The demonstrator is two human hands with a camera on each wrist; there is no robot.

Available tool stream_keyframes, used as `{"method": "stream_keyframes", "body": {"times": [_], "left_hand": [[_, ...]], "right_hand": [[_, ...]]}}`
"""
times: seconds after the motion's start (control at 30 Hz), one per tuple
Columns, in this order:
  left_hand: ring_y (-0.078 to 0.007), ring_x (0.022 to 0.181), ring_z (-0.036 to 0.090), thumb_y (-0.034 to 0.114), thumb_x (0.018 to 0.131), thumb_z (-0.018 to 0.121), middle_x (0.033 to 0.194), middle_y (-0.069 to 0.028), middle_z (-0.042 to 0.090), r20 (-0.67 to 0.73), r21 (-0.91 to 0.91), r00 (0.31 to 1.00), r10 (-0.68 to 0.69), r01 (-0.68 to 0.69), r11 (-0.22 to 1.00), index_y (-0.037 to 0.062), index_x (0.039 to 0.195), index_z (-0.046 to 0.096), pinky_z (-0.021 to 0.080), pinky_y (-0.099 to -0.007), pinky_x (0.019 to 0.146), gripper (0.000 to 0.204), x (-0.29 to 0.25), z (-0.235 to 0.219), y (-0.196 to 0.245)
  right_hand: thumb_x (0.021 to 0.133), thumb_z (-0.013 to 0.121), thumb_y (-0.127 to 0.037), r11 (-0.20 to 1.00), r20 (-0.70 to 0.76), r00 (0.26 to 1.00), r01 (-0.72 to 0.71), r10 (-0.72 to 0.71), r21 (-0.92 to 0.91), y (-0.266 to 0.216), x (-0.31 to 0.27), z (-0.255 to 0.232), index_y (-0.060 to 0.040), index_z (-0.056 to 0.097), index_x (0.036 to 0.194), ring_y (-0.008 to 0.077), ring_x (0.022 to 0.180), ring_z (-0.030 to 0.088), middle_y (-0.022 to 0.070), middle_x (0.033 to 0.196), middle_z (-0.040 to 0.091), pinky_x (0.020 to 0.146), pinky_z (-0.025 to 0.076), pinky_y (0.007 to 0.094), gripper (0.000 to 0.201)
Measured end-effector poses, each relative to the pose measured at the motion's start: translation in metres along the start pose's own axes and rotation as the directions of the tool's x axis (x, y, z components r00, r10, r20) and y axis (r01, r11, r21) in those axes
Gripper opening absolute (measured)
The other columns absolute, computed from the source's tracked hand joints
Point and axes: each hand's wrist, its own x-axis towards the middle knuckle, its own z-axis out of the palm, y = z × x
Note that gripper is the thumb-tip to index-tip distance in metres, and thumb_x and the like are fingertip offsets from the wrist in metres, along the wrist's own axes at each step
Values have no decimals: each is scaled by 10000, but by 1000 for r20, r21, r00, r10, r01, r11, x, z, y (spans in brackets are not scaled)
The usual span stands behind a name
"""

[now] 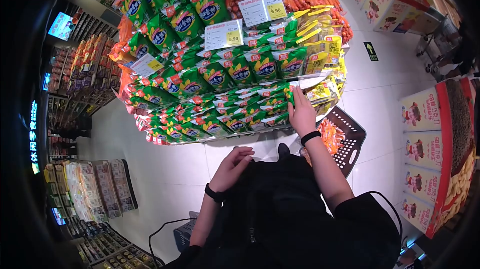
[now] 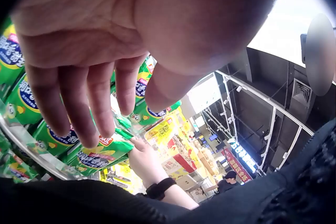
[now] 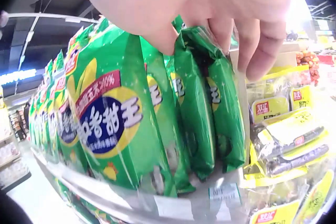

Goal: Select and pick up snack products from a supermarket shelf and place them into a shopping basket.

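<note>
Green packets (image 1: 218, 77) stand in tight rows on a tiered display. At the right end of a row, my right hand (image 1: 302, 114) reaches in beside the yellow packets (image 1: 320, 91). The right wrist view shows this hand (image 3: 194, 1) over the tops of upright green packets (image 3: 202, 113), thumb on one side and fingers on the other, pinching them; the fingertips lie close to a pale divider. My left hand (image 1: 231, 168) hangs empty in front of the body, below the display. Its fingers (image 2: 76, 103) are loosely bent in the left wrist view.
A dark basket (image 1: 356, 141) with orange packets (image 1: 330, 136) stands on the floor below the right arm. Price cards (image 1: 223, 35) stick up from the display. Red and white boxes (image 1: 422, 156) are stacked at the right, and another stacked display (image 1: 87, 189) stands at the left.
</note>
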Motion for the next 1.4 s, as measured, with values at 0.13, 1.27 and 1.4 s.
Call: {"method": "stream_keyframes", "body": {"times": [0.13,1.27,1.4], "left_hand": [[-146,1277,685,124,1161,612,1421,-75,717,8,16,1000,-7,7,1000,32,1499,595,517,-317,1142,350,0,0,2],[-135,1242,680,161,1155,637,1379,-68,727,90,118,995,-33,22,993,32,1512,587,516,-307,1132,383,-10,9,-2],[-143,1235,689,152,1152,639,1374,-69,735,84,147,996,-43,30,989,37,1511,589,526,-314,1122,380,-15,7,-5]], "right_hand": [[996,631,24,989,114,993,21,-38,144,12,-9,3,-16,317,1711,460,1545,469,262,1779,330,1230,469,491,782],[939,617,0,956,93,984,169,-150,-239,45,28,27,-115,504,1595,342,866,787,135,1462,611,705,642,466,675],[911,634,53,984,20,993,116,-114,-134,48,15,30,-158,548,1569,367,860,765,122,1452,589,712,621,503,696]]}}
